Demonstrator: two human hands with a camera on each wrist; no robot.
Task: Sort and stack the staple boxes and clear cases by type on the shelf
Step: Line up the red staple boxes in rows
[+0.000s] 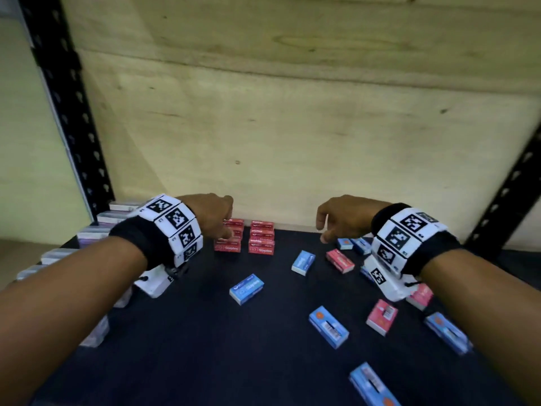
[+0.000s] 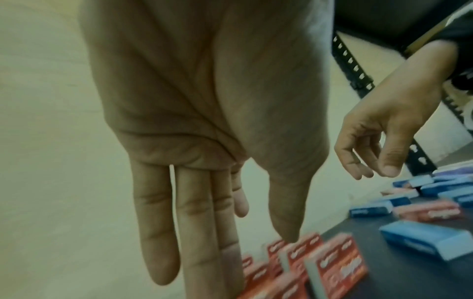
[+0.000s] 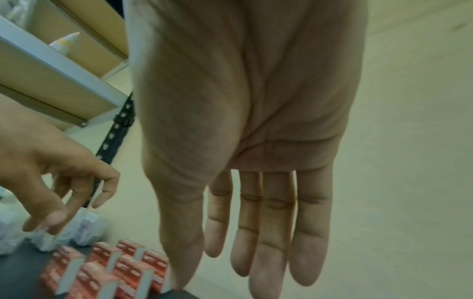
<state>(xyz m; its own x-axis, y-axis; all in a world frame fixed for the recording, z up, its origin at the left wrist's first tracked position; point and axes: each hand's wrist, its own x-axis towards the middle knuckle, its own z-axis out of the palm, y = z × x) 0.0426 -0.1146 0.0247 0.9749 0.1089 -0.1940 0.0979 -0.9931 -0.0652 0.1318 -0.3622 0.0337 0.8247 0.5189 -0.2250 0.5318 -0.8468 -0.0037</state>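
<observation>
Two stacks of red staple boxes [image 1: 244,240] stand at the back middle of the black shelf [image 1: 205,332]. My left hand [image 1: 227,227] hovers over the left stack, fingers relaxed and empty; its wrist view shows a bare palm [image 2: 217,252] above the red boxes [image 2: 337,267]. My right hand [image 1: 323,232] hangs empty above small blue boxes [image 1: 345,244] at the back right, its fingers [image 3: 268,252] straight. Loose blue boxes [image 1: 246,288] and pink-red boxes [image 1: 340,260] lie scattered over the right half. Clear cases [image 1: 93,232] are stacked along the left edge.
A plywood back wall [image 1: 292,127] closes the shelf behind the stacks. Black perforated uprights stand at the left [image 1: 67,112] and right [image 1: 506,194]. More blue boxes [image 1: 373,385] lie near the front right. Bare black surface shows at front left.
</observation>
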